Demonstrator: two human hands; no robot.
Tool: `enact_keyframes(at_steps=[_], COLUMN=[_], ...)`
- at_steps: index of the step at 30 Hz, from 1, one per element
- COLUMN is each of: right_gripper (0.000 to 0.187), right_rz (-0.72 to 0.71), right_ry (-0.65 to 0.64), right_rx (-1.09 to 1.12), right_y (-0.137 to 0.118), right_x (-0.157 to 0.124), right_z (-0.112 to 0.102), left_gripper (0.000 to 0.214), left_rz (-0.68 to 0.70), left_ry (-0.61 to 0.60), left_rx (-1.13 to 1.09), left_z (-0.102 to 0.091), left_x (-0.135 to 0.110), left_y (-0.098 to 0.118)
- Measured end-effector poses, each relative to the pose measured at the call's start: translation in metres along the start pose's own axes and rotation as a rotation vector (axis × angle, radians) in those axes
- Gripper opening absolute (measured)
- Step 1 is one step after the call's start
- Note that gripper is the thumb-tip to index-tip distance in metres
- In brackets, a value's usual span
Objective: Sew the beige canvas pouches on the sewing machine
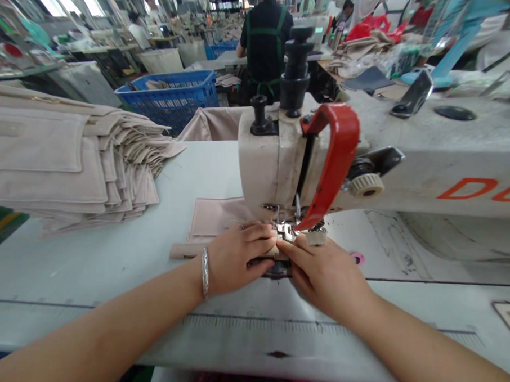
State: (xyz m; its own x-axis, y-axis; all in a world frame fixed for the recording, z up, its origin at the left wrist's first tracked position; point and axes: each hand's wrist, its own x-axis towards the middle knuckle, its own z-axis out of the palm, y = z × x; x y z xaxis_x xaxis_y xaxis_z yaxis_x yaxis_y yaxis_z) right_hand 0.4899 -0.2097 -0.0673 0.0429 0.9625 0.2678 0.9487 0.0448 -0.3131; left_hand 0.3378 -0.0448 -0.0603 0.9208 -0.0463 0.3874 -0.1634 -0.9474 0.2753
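Cloth [211, 216] looks soft and light, best pressed flat under the left hand [235, 259] and right hand [332, 269], though I can't tell if they pinch.

The person's left hand [236, 258] and the off-white metal sewing-machine head [260, 168] hide part of the flat beige fabric piece [216, 217]. The view's left edge cuts off a stack of beige stitched fabric panels [46, 166]; its right edge crops red lettering [458, 197]. A distant white-clad worker [139, 34] is blurred.
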Motion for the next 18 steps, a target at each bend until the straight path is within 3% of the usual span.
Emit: enact_keyframes(at_steps=[5, 9, 15, 18], right_gripper=[0.025, 0.021, 0.034, 0.029], right_rz=[0.032, 0.091, 0.130, 0.084], right_ry=[0.146, 0.198, 0.113, 0.152], right_rx=[0.090, -0.010, -0.182, -0.101], right_y=[0.002, 0.008, 0.016, 0.016], right_x=[0.000, 0.002, 0.004, 0.002], right_z=[-0.006, -0.012, -0.016, -0.015], left_gripper=[0.029, 0.027, 0.027, 0.022], left_rz=[0.015, 0.013, -0.096, -0.139], left_ry=[-0.095, -0.046, 0.023, 0.092], left_rx=[0.032, 0.071, 0.156, 0.155], left_z=[-0.008, -0.014, -0.004, 0.004], left_x=[-0.002, -0.010, -0.010, -0.007], left_y=[-0.021, -0.032, 0.000, 0.015])
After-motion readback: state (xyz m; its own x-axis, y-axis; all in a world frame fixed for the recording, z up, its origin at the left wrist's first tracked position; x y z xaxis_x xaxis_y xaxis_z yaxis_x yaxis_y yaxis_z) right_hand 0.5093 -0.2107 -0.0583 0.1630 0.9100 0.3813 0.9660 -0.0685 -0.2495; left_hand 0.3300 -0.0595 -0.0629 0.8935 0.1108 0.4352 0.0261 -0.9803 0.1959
